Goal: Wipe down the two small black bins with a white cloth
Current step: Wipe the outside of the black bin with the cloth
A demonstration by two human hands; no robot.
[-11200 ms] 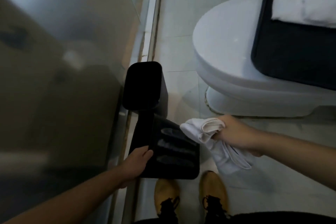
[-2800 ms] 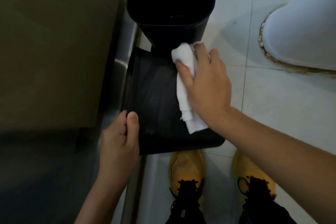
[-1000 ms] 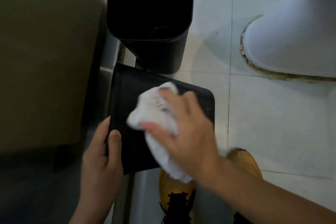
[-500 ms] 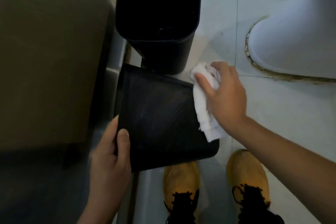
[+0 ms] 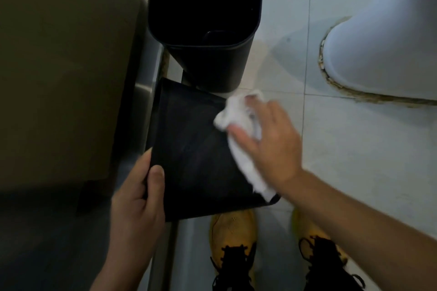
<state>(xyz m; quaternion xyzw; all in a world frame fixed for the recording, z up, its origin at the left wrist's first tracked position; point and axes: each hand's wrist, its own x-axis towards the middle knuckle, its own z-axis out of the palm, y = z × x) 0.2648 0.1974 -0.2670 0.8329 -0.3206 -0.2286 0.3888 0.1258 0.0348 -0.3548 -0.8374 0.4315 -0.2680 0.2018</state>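
Where pale floor tiles [image 5: 354, 160] run, toilet base [image 5: 383, 54]

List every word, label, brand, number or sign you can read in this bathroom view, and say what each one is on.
None: no readable text shows in this view.
Tilted black bin, held by the left hand: plain side, no label.
Upright black bin: no marking visible.
White cloth in the right hand: blurred, no print seen.
Yellow shoes: no logo can be made out.
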